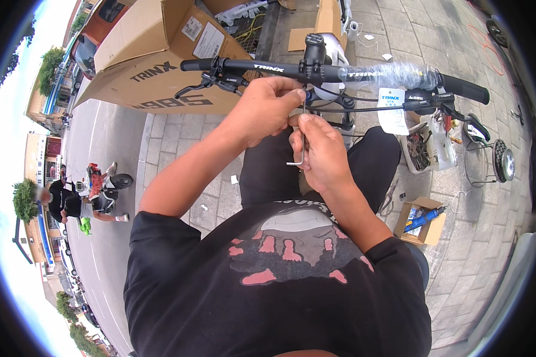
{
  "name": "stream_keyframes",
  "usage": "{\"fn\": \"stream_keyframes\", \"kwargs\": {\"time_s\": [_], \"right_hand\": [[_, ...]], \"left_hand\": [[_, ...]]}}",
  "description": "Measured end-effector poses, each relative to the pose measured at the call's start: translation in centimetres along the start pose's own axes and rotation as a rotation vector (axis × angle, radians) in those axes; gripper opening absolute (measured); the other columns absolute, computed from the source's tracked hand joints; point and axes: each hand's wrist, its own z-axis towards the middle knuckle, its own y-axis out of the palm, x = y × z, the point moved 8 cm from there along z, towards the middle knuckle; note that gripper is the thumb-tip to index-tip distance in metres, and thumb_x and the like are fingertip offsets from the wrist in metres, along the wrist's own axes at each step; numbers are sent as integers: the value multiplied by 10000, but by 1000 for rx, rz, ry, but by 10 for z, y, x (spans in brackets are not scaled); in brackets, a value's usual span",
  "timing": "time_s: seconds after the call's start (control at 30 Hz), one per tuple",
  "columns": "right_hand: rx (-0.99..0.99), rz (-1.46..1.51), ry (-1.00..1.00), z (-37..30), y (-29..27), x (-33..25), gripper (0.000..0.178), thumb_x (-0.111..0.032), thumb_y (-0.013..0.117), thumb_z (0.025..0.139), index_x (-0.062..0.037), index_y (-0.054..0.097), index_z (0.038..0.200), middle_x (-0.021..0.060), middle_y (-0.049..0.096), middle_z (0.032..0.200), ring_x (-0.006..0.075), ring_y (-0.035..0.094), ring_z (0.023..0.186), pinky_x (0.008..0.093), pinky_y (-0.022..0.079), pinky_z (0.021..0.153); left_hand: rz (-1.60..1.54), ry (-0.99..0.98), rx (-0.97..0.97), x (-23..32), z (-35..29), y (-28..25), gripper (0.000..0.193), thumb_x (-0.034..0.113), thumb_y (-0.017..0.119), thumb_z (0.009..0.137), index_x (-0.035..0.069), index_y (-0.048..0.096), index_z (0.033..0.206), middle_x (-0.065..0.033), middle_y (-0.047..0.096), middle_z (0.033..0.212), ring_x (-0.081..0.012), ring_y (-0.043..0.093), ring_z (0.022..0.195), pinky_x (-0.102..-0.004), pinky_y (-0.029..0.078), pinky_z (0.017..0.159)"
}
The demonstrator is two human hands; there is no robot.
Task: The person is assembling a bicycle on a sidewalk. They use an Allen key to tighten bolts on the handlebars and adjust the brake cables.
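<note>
A silver hex key [303,156] was held near the stem [313,59] of a bicycle, its long shaft pointed toward the far side and its short leg bent left. The shaft was pinched by the right hand [321,152], while its far end was steadied in a narrow pinch by the left hand [271,110], just below the black handlebar [268,68]. A bolt was apparently being worked; whether the tip was seated could not be told behind the fingers. For the next move, square alignment and a turn of the bent end seemed to be called for. At right, a white container [443,152] was seen.
</note>
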Motion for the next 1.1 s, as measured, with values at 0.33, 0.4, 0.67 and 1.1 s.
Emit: {"fn": "stream_keyframes", "kwargs": {"time_s": [0.33, 0.4, 0.67, 1.1], "right_hand": [[-45, -7, 4, 7, -6, 5, 257, -256, 508, 1109, -33, 634, 1134, 44, 671, 797, 59, 517, 565, 214, 385, 466], [-33, 49, 16, 5, -1, 6, 261, -261, 507, 1109, -32, 632, 1136, 58, 688, 825, 79, 561, 626, 224, 450, 505], [-91, 212, 61, 6, 2, 9, 288, -285, 474, 1119, -36, 611, 1169, 97, 713, 929, 157, 646, 831, 302, 567, 559], [192, -205, 2, -2, -16, -9, 188, -258, 679, 1032, -73, 647, 1019, 56, 668, 835, 158, 620, 726, 324, 533, 681]], "left_hand": [[-387, -250, -242, -94, -80, 1, 361, 362, 604, 1077, 14, 700, 1058, -74, 722, 856, -67, 544, 475, -209, 383, 400], [-591, -274, -367, -100, -83, 21, 405, 383, 572, 1086, 0, 702, 1077, -91, 737, 925, -80, 547, 495, -214, 389, 409], [-1397, -412, -831, -111, -92, 57, 422, 314, 442, 1137, -59, 638, 1126, -152, 693, 928, -139, 594, 474, -220, 423, 359], [315, 762, 168, -47, -92, 11, 279, 217, 812, 858, 84, 607, 722, -28, 568, 651, -237, 611, 529, -357, 484, 458]]}}
